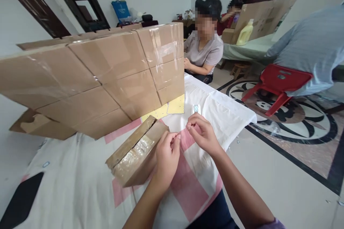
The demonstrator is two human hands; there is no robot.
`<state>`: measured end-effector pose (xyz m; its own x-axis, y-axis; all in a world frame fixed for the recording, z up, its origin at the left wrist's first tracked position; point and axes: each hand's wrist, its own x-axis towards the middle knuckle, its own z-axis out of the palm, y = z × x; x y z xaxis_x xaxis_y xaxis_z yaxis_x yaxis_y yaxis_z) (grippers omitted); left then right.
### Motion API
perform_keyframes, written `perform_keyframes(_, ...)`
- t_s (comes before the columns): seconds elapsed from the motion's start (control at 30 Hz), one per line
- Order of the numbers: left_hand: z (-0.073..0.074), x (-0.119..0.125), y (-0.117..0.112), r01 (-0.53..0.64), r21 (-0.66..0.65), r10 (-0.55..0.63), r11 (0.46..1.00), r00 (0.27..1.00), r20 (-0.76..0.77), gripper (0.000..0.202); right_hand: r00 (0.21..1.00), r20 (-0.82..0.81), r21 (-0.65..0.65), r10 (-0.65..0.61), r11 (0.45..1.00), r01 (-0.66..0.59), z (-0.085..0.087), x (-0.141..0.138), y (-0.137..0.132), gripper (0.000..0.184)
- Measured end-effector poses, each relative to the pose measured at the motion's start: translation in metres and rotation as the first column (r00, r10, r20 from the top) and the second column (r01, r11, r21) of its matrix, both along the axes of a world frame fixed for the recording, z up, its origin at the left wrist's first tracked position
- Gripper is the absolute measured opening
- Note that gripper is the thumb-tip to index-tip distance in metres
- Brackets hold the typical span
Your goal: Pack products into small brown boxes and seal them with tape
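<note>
My left hand point(167, 155) is closed in a pinch at the right side of a small taped cardboard box point(137, 150), which sits tilted on the cloth. Thumb and forefinger meet at the tip; whatever they hold is too small to make out. A short way to the right, my right hand point(202, 133) is also pinched, fingers curled over the pink and white cloth point(189, 182). Anything in this pinch is too fine to see. Just beyond its knuckles lies a small white and blue packet point(196, 108).
A tall wall of taped cardboard boxes point(120, 75) stands across the table's far left, with yellow sheets point(176, 105) at its foot. A dark flat object point(23, 200) lies lower left. Across the table sits a person point(205, 52); a red chair point(285, 78) stands right.
</note>
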<state>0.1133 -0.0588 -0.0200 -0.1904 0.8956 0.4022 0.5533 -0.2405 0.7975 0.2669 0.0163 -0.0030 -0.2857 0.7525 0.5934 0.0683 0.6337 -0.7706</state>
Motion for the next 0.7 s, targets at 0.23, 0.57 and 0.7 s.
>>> perform_keyframes(0.23,0.007,-0.034,-0.030,-0.092,0.050,0.088,0.995,0.994,0.065,0.016,0.963,0.112,-0.052,0.244,0.970,-0.239,0.018,-0.032,-0.015,0.013)
perform_keyframes(0.57,0.012,-0.057,-0.050,-0.233,0.169,0.258,0.958,0.956,-0.143,0.024,0.979,0.125,0.051,0.164,0.984,-0.171,0.028,-0.061,-0.035,0.012)
perform_keyframes(0.7,0.009,-0.072,-0.052,-0.339,0.066,0.307,0.939,0.734,-0.606,0.064,0.982,0.159,0.073,0.100,0.991,-0.112,0.042,-0.062,-0.027,0.015)
